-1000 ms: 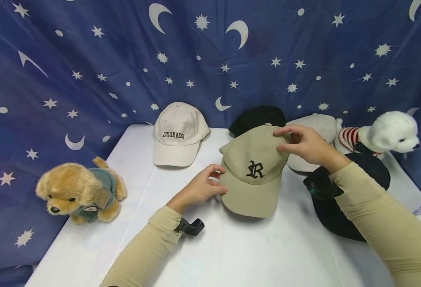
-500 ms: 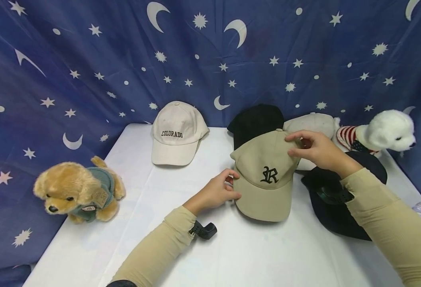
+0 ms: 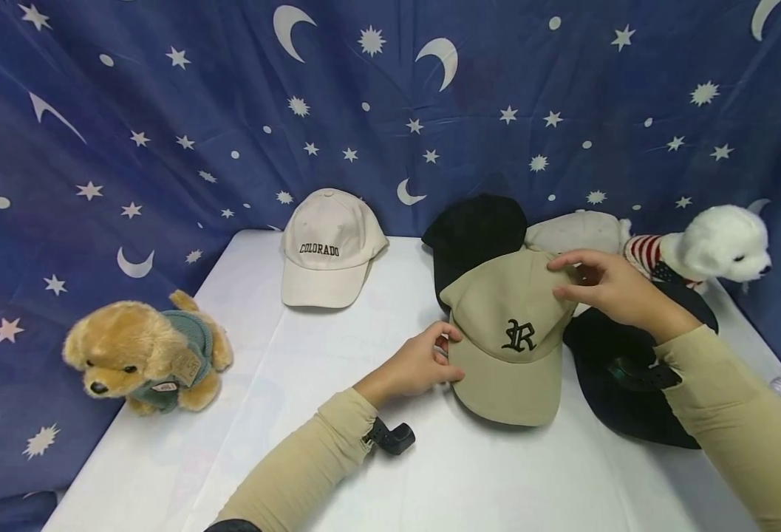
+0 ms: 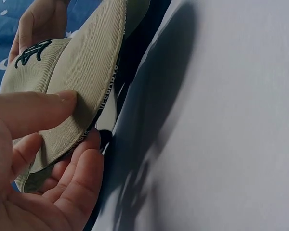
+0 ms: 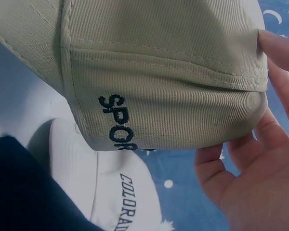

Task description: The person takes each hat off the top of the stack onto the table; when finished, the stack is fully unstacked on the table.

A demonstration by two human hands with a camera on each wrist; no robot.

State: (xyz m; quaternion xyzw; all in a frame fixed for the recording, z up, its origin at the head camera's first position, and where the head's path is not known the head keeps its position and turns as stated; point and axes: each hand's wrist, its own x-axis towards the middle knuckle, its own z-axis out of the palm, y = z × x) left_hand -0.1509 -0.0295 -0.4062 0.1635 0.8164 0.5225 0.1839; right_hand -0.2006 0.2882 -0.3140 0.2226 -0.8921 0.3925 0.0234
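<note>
A khaki baseball cap [image 3: 506, 373] with a dark embroidered R is tilted toward me, held between both hands. My left hand [image 3: 413, 366] pinches the left edge of its brim. In the left wrist view the thumb [image 4: 43, 108] lies over the brim and the fingers are beneath it; a shadow falls on the white table under the brim. My right hand [image 3: 616, 292] grips the back right of the crown. The right wrist view shows dark lettering [image 5: 118, 122] on the cap's side, with the thumb outside and fingertips at its lower edge.
A cream Colorado cap [image 3: 326, 247] sits at the back left. Behind the held cap are a black cap [image 3: 476, 229] and a pale cap [image 3: 573, 230]. A black hat [image 3: 616, 369] lies under my right forearm. Plush dogs stand left [image 3: 137, 347] and right [image 3: 729, 240].
Both hands have carried the khaki cap to the right and slightly nearer to me, keeping their grip. More of the black cap behind now shows. The other things stay put.
</note>
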